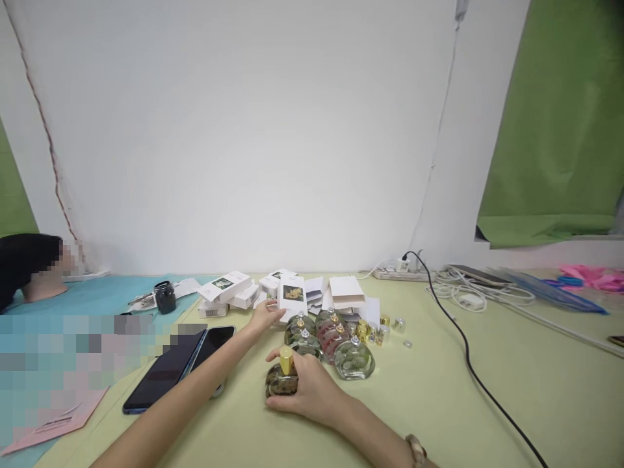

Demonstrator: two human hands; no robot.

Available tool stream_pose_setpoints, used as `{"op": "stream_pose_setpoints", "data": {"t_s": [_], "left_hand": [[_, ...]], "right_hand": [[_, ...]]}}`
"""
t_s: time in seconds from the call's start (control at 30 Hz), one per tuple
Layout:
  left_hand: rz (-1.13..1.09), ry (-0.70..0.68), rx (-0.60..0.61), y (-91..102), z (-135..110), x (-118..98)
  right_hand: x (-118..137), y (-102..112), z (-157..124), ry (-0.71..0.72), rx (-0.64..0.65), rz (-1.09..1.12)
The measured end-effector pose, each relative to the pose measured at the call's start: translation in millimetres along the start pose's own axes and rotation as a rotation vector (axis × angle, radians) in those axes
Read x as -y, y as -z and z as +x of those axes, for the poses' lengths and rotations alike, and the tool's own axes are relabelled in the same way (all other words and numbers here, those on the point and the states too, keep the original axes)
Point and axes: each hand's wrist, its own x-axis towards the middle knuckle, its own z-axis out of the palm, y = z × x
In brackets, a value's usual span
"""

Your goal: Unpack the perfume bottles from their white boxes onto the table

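Observation:
My right hand [314, 390] is closed around a perfume bottle [281, 382], a rounded glass one with dark patterned contents and a gold cap, near the front of the table. Farther back, my left hand [267, 317] has its fingers at the left edge of a white box [293, 296] printed with a flower picture; the grip is partly hidden. Several uncapped glass bottles stand between and right of my hands, among them a clear green one [355, 361] and a reddish one [331, 341]. Loose gold and silver caps [373, 331] lie beside them.
More white cartons [224, 286] are piled at the back, near an open one [347, 292]. Phones [166, 370] lie left of my left forearm. A black jar [164, 298] stands on the blue cover. A black cable [463, 338] crosses the right side.

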Motion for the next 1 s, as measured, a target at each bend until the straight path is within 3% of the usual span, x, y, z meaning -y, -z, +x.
{"op": "stream_pose_setpoints", "data": {"t_s": [0.23, 0.47, 0.57, 0.87, 1.0], "left_hand": [[-0.180, -0.112, -0.070, 30.3, -30.1, -8.9], [-0.516, -0.135, 0.028, 43.0, -57.1, -0.1], [-0.627, -0.066, 0.007, 43.8, -65.6, 0.3], [-0.665, 0.170, 0.008, 59.1, -81.0, -17.3], [-0.705, 0.217, 0.105, 61.6, -81.6, -17.3]], "right_hand": [[3.1, 1.7, 0.1, -0.005, 0.011, 0.046], [3.7, -1.0, 0.6, -0.031, -0.028, 0.001], [2.5, -2.1, 1.5, -0.061, -0.087, 0.011], [-2.1, -4.6, 4.2, -0.113, -0.176, 0.197], [2.5, -4.9, 2.0, -0.108, -0.146, 0.163]]}}
